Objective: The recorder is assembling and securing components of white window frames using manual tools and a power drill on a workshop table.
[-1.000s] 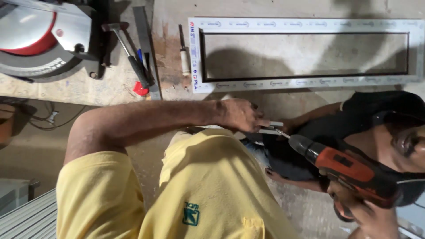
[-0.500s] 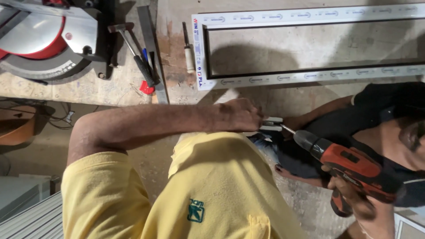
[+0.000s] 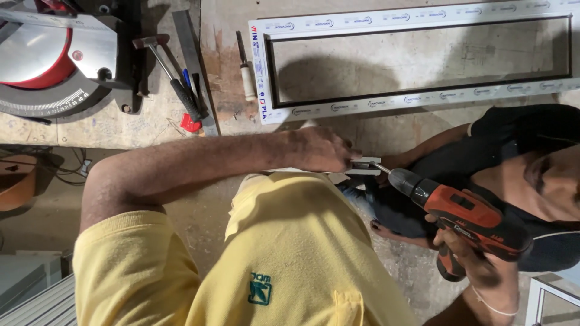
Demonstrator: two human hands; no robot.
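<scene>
Left hand pins a small white piece while the right runs a cordless drill into it.

L to R: miter saw point(image 3: 45, 57) cut off at top-left edge; hammer point(image 3: 172, 81) and steel rule point(image 3: 193, 66) lie just beside it on the bench point(image 3: 109, 130). White frame point(image 3: 417, 96) runs off the right edge, bare floor inside it. Left hand point(image 3: 320, 150) is closed, fingers pinching the white piece point(image 3: 365, 166); most of that piece is hidden by yellow shirt point(image 3: 290, 253). Drill point(image 3: 465, 214) bit tip touches it. Right hand point(image 3: 474, 259) wraps the grip, partly hidden. Another person in black point(image 3: 519, 139) sits close at right, little free room there.
</scene>
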